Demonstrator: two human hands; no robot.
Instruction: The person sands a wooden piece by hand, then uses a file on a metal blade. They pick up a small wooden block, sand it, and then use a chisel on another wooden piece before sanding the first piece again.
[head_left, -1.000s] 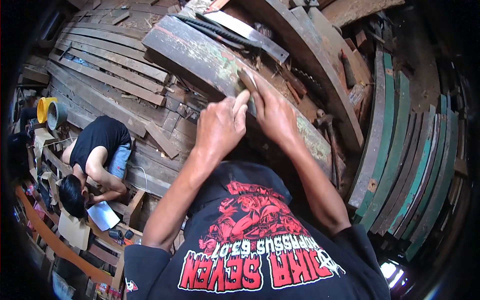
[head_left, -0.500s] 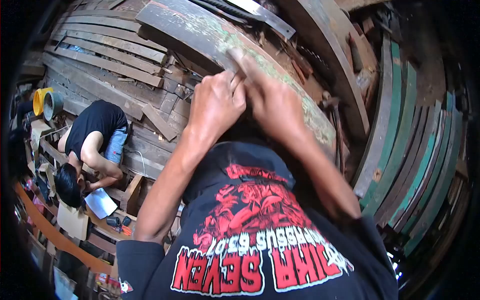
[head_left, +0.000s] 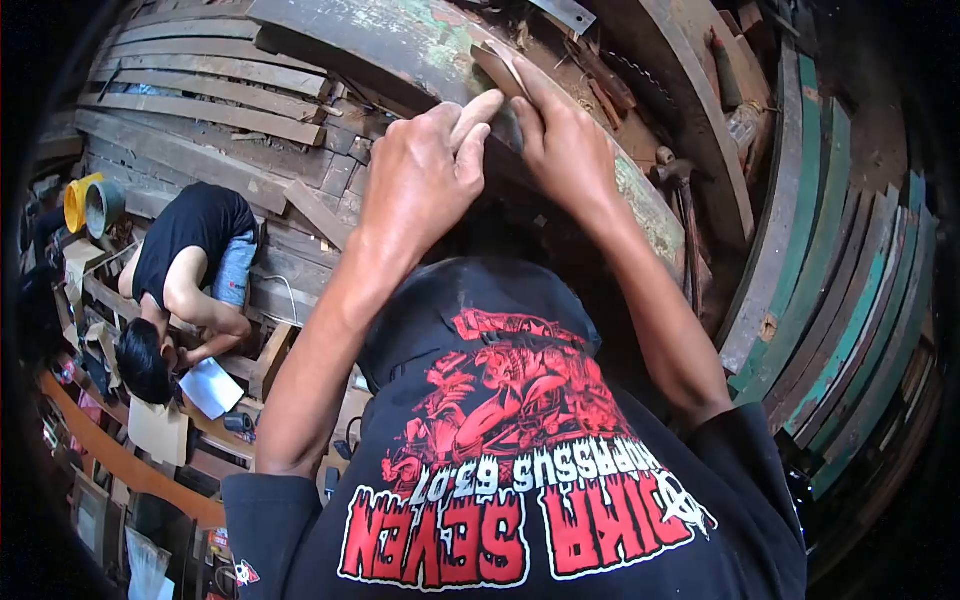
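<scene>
My left hand (head_left: 420, 165) is closed around a tan rounded piece of wood (head_left: 478, 117), whose end sticks out past my fingers. Beside it on the right, my right hand (head_left: 568, 150) grips a thin brown folded piece (head_left: 496, 68) that looks like sandpaper. The folded piece and the wood are apart. Both hands are above the near edge of a thick wooden beam (head_left: 400, 45) with worn green paint. How far the wood runs inside my left hand is hidden.
A hammer (head_left: 680, 190) rests right of the beam. Green-edged planks (head_left: 800, 240) are stacked at the right, and loose boards (head_left: 210, 70) lie upper left. A person (head_left: 190, 270) in a dark shirt bends over at left, near a white sheet (head_left: 212, 388).
My hands were close together, with the right one blurred by motion. Now my right hand is farther up and away from the left, and the wood's end shows.
</scene>
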